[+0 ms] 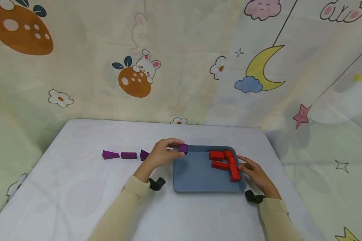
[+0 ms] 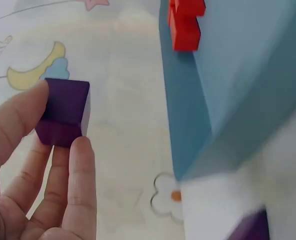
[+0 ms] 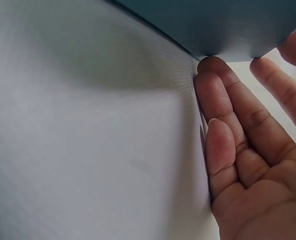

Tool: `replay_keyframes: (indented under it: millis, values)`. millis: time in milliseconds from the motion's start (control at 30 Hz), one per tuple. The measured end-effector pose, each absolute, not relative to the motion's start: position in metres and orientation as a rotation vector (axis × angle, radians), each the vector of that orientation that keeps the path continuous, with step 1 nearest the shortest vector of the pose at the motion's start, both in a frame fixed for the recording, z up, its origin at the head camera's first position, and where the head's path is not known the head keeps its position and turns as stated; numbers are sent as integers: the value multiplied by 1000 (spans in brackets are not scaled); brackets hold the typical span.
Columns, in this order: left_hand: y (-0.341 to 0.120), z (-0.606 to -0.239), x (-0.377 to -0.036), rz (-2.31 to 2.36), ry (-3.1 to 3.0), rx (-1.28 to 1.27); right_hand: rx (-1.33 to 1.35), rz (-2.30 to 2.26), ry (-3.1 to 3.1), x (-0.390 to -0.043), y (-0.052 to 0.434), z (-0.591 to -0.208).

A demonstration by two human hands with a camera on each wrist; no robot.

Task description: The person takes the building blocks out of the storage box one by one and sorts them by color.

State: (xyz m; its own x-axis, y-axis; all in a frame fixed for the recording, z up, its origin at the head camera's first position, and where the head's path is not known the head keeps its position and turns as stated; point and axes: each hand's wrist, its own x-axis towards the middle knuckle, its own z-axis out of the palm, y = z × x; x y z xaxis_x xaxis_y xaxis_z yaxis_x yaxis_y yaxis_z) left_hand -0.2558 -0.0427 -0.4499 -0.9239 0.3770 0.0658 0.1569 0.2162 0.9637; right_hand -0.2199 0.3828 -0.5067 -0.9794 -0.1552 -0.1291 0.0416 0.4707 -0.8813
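Note:
My left hand point(image 1: 164, 152) pinches a purple block point(image 1: 183, 148) between thumb and fingertips, just over the far left corner of the blue tray point(image 1: 199, 174). In the left wrist view the purple block point(image 2: 64, 112) sits between my fingers beside the tray's wall point(image 2: 188, 125). Several red blocks point(image 1: 226, 162) lie packed together in the tray's right part. My right hand point(image 1: 254, 172) rests on the table with straight fingers touching the tray's right edge; the right wrist view shows those fingers point(image 3: 228, 130) against the tray's rim point(image 3: 228, 30).
Three purple pieces point(image 1: 127, 155) lie in a row on the white table point(image 1: 78, 194) left of my left hand. A cartoon-print curtain point(image 1: 181, 60) hangs behind the table. The table's right edge runs close to my right hand.

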Motion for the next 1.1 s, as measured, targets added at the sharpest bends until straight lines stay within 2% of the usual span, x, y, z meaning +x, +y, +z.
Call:
replay_keyframes:
  millis: [600, 1100]
  values:
    - [-191, -427, -227, 1577, 2620, 308, -86, -1482, 2532, -219, 382, -507]
    - [-294, -439, -218, 1274, 2856, 232, -116, -1462, 2537, -221, 384, -510]
